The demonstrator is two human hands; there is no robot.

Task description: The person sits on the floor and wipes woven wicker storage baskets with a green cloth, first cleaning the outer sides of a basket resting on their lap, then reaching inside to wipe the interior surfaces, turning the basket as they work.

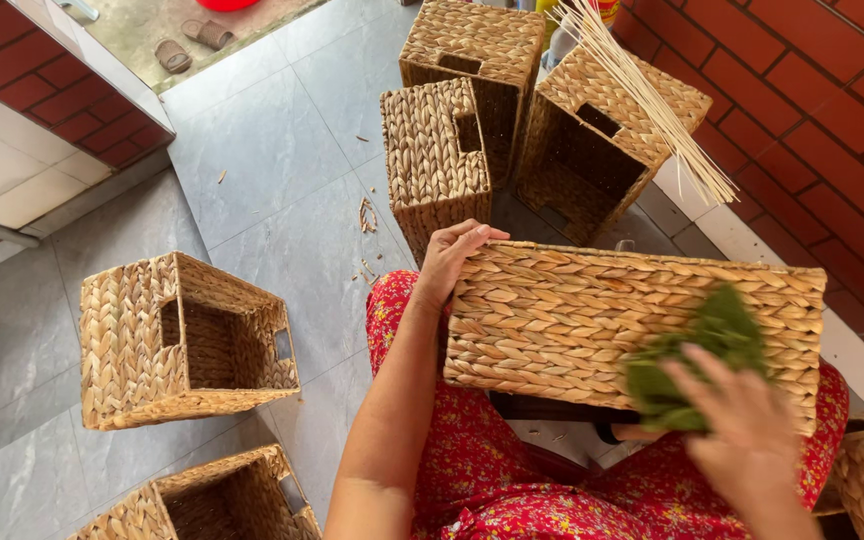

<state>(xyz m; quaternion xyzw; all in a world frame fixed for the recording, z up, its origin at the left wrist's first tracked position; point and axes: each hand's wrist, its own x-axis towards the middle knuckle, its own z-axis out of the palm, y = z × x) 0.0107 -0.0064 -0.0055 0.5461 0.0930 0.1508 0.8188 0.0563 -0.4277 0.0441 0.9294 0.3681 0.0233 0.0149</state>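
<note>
Woven basket (592, 320) on lap, over red floral skirt (492, 470). Left hand (449, 262) fingers curled round its left edge; right hand (742, 430) (blurred) fingers pressing green cloth (697, 355) against side.

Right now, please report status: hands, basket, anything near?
Left hand grips woven basket at its left end. Right hand presses green cloth on its side. Other baskets on floor around.
</note>
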